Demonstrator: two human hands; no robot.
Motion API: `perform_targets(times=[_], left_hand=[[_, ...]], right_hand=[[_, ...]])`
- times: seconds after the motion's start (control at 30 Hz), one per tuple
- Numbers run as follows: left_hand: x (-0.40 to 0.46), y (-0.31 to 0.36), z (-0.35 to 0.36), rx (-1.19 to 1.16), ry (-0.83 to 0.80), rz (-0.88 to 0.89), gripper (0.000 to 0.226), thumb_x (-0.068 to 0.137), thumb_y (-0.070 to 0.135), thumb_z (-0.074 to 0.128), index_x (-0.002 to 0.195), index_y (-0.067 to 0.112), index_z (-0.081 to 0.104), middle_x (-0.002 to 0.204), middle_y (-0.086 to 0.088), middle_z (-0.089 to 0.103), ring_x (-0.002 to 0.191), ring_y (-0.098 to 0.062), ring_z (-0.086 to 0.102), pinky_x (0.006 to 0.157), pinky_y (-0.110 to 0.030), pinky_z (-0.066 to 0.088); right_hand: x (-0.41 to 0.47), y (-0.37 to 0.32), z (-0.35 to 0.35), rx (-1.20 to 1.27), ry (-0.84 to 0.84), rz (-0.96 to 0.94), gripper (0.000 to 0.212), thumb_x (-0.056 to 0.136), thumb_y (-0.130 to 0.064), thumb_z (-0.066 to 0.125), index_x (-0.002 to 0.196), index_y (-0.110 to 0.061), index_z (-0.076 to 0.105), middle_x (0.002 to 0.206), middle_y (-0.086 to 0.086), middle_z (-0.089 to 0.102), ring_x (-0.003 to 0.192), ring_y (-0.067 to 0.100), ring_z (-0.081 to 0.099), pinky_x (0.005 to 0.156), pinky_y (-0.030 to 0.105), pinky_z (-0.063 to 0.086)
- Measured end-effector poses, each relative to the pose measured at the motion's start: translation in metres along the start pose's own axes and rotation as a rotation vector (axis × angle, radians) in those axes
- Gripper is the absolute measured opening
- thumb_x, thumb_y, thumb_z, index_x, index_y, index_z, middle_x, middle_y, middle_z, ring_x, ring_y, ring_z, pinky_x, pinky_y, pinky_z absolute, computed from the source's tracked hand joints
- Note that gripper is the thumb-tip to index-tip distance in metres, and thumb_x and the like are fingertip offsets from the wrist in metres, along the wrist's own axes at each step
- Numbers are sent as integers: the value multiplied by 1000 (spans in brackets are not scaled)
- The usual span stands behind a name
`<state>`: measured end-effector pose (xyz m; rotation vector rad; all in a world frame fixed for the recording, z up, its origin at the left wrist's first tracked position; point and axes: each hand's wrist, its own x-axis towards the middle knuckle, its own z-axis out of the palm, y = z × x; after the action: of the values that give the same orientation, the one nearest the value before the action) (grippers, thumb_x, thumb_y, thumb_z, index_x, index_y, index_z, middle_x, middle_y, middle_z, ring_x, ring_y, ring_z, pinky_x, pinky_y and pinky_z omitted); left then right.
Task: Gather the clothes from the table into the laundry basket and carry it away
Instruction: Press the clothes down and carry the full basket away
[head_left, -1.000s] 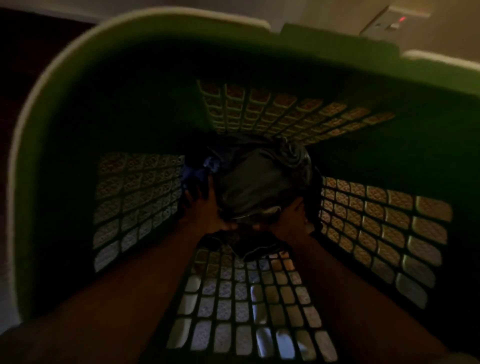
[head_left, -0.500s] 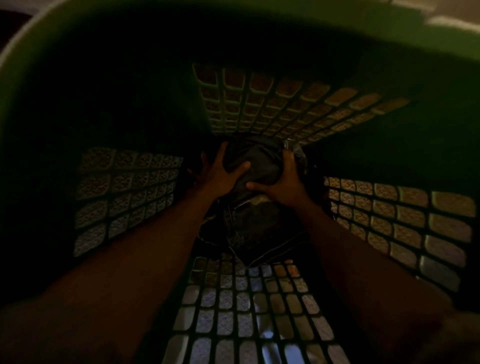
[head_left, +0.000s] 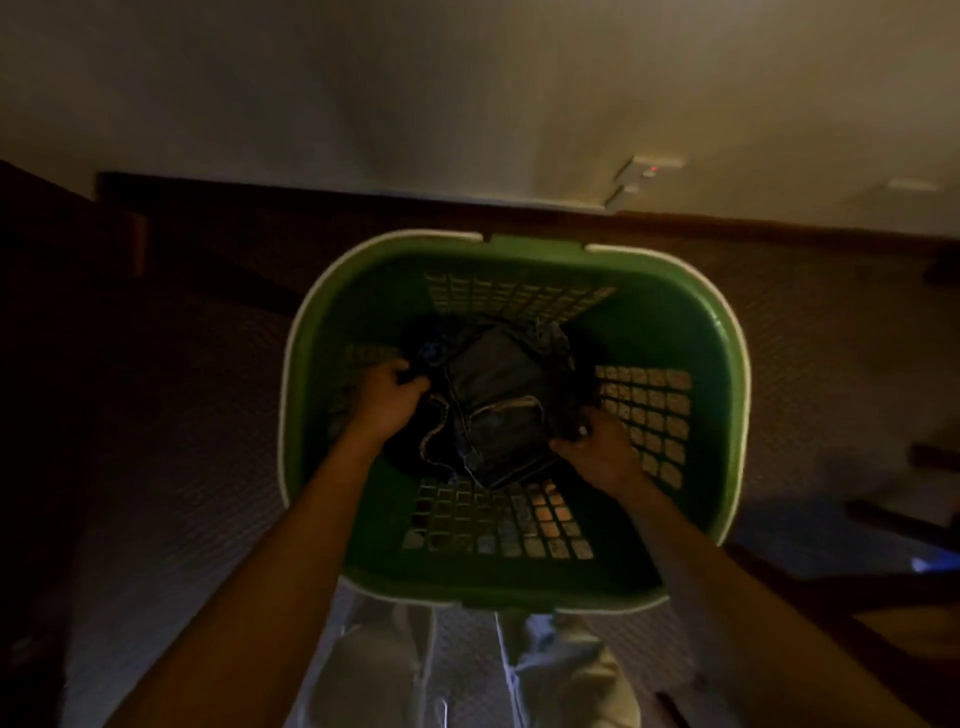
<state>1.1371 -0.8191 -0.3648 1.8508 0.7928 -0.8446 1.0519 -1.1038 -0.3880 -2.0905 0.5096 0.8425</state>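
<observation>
A green laundry basket (head_left: 719, 364) with lattice walls and a pale rim stands on the floor in front of my legs. Dark clothes (head_left: 498, 395) lie bundled at its bottom, a dark grey folded piece on top with a light cord trailing off it. Both my arms reach down inside. My left hand (head_left: 387, 395) is at the left of the pile, its fingers curled into dark cloth. My right hand (head_left: 597, 449) is at the pile's right edge, fingers curled on the dark fabric there.
The basket stands on patterned carpet (head_left: 171, 467) close to a pale wall (head_left: 415, 104) with a dark skirting. A wall socket (head_left: 647, 174) with a red light sits at the upper right. Dark furniture legs (head_left: 893, 519) stand at the right.
The view has pulled back from deep inside the basket to above its rim. My hands have slid from the top of the bundle out to its left and right sides.
</observation>
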Motion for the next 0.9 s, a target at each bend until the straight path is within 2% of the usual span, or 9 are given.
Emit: perform_targets(times=[0.13,0.27,0.33,0.37,0.43,0.53,0.7,0.8,0.9], left_hand=[[-79,20,-40,91,53,166,9,93,11,67,101,15,67,104,-10,69,99,-29,66,88,-40,53],[-132,25,-76,103,426,178,6,92,12,64,96,7,67,102,-15,65,92,-30,64,78,-37,50],[-143,23,-87,66,516,94,21,89,16,68,108,7,63,115,-20,60,103,-37,62,88,-46,53],[-147,21,-90,58,489,28,36,88,19,70,120,7,59,125,-22,57,111,-39,59,95,-49,51],[-150,14,-92,-42,306,-117,61,89,20,72,143,7,47,141,-24,52,122,-40,56,102,-49,49],[-157,5,-89,-289,73,-179,48,93,12,64,140,8,54,132,-26,61,107,-39,66,94,-52,55],[-184,14,-90,-276,110,-107,47,92,5,60,138,10,55,123,-21,65,106,-38,66,88,-47,57],[-203,24,-91,-265,174,-82,49,90,10,65,137,10,49,120,-19,62,100,-34,66,78,-42,58],[-220,35,-99,-291,123,-93,46,89,20,68,131,10,52,121,-18,63,100,-31,67,75,-39,58]], right_hand=[[-76,-44,-61,108,239,-13,28,92,-15,67,120,-10,63,106,-4,67,98,13,62,86,23,48],[-123,-56,-104,159,475,31,14,97,-17,59,108,-9,62,93,2,67,84,22,67,74,40,57],[-134,-52,-119,175,626,134,24,97,-27,59,114,-9,58,105,11,66,94,30,66,77,43,57],[-138,-50,-125,206,619,221,38,96,-33,60,124,-9,54,119,16,62,106,33,63,84,49,55],[-143,-42,-127,328,423,402,63,93,-46,63,139,-6,44,131,22,54,117,38,58,93,54,52],[-149,-32,-116,528,185,452,63,89,-53,64,132,-8,53,118,20,64,101,38,66,88,56,56],[-157,-33,-112,562,249,413,50,92,-42,66,124,-4,60,112,22,67,94,38,69,86,56,58],[-170,-51,-122,487,351,422,50,85,-49,69,106,-3,66,101,20,69,88,37,69,84,54,58],[-199,-86,-130,335,500,325,36,97,-41,57,89,-7,66,89,14,69,83,32,67,79,45,57]])
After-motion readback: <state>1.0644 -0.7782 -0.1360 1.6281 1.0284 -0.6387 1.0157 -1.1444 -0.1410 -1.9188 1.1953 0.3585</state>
